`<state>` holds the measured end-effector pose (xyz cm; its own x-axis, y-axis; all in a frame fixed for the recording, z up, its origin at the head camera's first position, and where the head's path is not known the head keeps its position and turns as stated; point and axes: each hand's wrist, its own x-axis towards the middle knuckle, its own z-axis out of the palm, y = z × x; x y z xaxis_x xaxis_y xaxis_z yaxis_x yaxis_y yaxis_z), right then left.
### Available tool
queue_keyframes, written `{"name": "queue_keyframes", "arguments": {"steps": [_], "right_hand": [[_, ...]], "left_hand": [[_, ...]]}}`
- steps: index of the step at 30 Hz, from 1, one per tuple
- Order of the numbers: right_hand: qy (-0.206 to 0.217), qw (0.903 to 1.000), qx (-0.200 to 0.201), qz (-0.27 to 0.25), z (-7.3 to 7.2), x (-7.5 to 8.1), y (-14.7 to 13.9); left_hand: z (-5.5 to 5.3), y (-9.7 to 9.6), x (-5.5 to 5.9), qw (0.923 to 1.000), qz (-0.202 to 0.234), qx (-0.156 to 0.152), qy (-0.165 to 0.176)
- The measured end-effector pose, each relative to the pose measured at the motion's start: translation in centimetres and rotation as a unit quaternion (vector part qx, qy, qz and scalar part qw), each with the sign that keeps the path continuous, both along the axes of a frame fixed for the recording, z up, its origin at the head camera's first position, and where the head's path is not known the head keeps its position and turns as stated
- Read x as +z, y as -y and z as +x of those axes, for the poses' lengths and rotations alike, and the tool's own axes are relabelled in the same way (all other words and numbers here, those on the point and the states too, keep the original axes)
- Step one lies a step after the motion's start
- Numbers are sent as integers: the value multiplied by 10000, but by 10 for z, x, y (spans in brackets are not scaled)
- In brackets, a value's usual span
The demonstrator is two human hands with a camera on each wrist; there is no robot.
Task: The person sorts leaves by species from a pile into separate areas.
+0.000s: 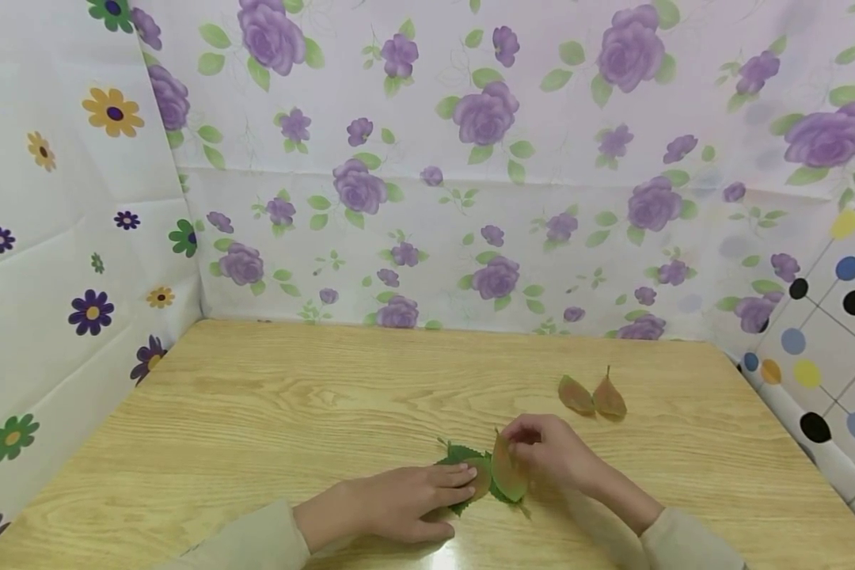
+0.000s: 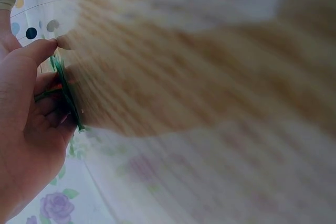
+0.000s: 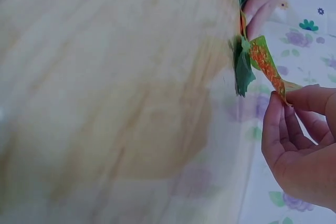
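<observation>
My left hand [image 1: 399,503] lies with extended fingers on a reddish-green leaf [image 1: 481,478], pressing it over dark green, saw-edged leaves [image 1: 461,453] on the table. Just to the right, my right hand [image 1: 556,453] pinches the edge of another reddish-green leaf [image 1: 506,473] between thumb and fingertips. In the right wrist view that orange-red and green leaf [image 3: 266,62] is tilted up, its far end by the dark green leaves [image 3: 243,72]. The left wrist view shows the green leaves [image 2: 68,95] edge-on at the left fingers; part of them is hidden.
Two more reddish leaves, one on the left [image 1: 576,395] and one on the right [image 1: 609,400], lie tip to tip farther back on the wooden table [image 1: 292,412]. Flower-printed sheets [image 1: 427,237] stand behind and on the left; a dotted sheet [image 1: 826,340] stands right.
</observation>
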<state>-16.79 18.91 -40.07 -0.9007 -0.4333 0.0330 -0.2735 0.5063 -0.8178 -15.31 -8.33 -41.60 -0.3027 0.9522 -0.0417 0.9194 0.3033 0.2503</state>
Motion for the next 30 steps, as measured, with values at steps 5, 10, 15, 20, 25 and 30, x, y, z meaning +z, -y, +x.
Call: {"name": "queue_keyframes", "arguments": {"steps": [5,10,15,20,25,30], "right_hand": [[-207,9997,-146,-11,-7,2,-1],[-325,9990,-275,-144,-21,8,-6],[-257,9976,-632,-125,-43,13,-9],[-149,9963,-829,-173,-63,10,-11],[-246,9939,-1077,9,-78,5,-16],[-274,9906,-1320,231,-88,1,-23]], "left_hand": [[0,-1,1,10000,-42,5,-5],[0,-2,2,10000,-26,-5,41],[0,-1,1,10000,11,-19,9],[1,0,0,10000,31,-5,22],[1,0,0,10000,2,26,3],[1,0,2,10000,-16,32,-24]]}}
